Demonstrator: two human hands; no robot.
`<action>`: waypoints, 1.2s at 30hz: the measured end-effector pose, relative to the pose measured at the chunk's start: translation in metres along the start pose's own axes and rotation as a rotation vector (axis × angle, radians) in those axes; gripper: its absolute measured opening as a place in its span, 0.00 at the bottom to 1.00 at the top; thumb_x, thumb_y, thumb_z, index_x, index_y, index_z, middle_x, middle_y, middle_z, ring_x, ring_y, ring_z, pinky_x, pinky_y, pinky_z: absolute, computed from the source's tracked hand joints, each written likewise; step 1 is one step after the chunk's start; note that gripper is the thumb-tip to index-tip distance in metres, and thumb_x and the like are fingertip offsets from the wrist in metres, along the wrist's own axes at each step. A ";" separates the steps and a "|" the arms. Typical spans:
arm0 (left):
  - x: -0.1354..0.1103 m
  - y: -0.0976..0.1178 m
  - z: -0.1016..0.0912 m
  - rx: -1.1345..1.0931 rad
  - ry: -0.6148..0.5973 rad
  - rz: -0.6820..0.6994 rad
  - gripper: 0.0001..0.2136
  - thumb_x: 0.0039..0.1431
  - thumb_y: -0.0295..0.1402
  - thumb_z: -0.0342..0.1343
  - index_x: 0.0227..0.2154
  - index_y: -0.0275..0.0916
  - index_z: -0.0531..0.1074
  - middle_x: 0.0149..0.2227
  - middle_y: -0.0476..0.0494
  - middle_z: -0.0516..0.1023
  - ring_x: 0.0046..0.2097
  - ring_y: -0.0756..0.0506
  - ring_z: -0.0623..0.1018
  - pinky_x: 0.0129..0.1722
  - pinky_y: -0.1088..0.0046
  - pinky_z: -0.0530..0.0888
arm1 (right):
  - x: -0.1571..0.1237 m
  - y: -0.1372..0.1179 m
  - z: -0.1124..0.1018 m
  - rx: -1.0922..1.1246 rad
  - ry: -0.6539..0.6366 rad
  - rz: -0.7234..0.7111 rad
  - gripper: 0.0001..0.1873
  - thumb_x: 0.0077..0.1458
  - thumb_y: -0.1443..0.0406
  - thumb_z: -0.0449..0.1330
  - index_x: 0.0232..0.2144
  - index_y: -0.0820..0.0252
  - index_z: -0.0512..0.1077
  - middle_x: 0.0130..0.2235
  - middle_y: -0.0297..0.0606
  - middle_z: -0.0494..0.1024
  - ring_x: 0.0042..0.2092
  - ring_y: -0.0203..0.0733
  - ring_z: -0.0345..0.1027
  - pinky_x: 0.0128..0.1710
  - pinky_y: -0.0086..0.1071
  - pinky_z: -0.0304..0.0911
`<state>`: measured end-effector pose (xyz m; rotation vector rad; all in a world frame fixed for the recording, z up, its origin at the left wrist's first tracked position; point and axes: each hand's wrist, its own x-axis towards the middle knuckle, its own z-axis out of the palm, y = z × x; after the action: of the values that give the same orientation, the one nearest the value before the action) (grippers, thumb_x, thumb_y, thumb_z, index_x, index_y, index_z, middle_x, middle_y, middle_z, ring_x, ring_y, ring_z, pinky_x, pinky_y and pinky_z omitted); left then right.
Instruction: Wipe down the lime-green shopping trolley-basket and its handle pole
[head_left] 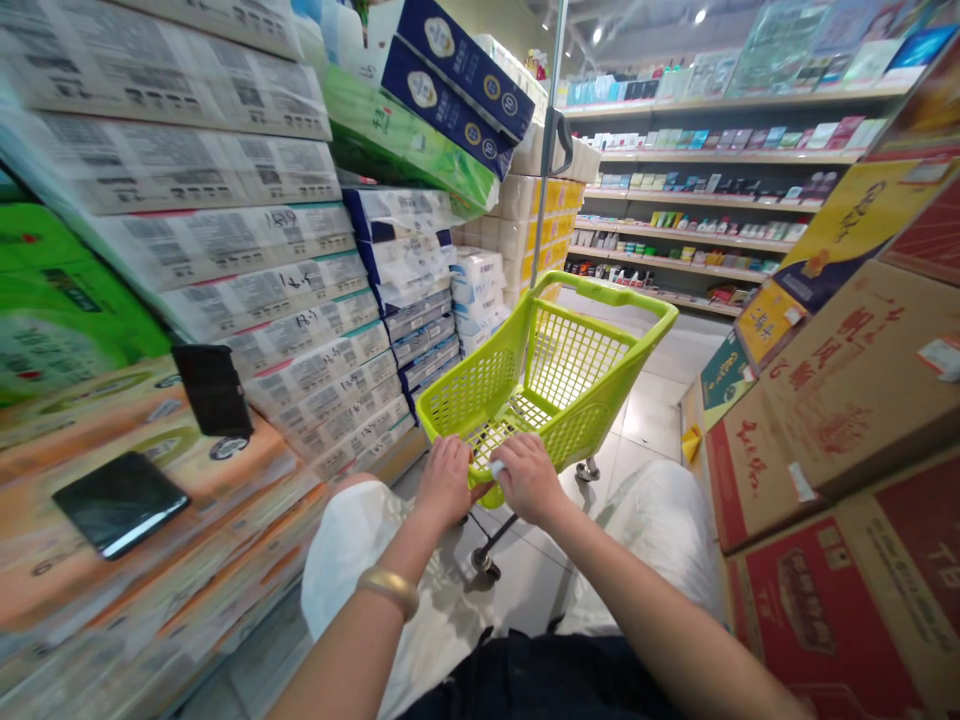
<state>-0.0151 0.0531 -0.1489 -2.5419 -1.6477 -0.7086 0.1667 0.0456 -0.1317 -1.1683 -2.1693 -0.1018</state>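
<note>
Dark clothing (555, 685) nearest, then a lime-green cart (600, 402), lattice-sided and open-topped, standing on pale floor tiles (649, 408) just ahead, its near rim gripped by left hand (448, 475) and right hand (529, 478), fingers curled closed, side by side.

A green cart (592, 415) stands on tiled floor (646, 415).

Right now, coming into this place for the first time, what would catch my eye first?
Probably the lime-green cart in the middle, with the person's left hand and right hand at its near rim. Next, a gold-coloured bangle on the left wrist, and tall stacks of wrapped packs at left facing cardboard boxes at right.
</note>
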 end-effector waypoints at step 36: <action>-0.011 0.004 0.013 -0.049 0.131 0.051 0.14 0.48 0.38 0.60 0.35 0.41 0.63 0.41 0.39 0.71 0.55 0.33 0.69 0.57 0.46 0.66 | -0.007 -0.012 -0.003 -0.026 -0.115 -0.128 0.06 0.53 0.69 0.57 0.34 0.58 0.73 0.34 0.38 0.73 0.39 0.44 0.61 0.46 0.37 0.53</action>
<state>-0.0107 0.0449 -0.1638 -2.4999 -1.5378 -0.9009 0.1616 0.0322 -0.1308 -1.0725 -2.3498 -0.1209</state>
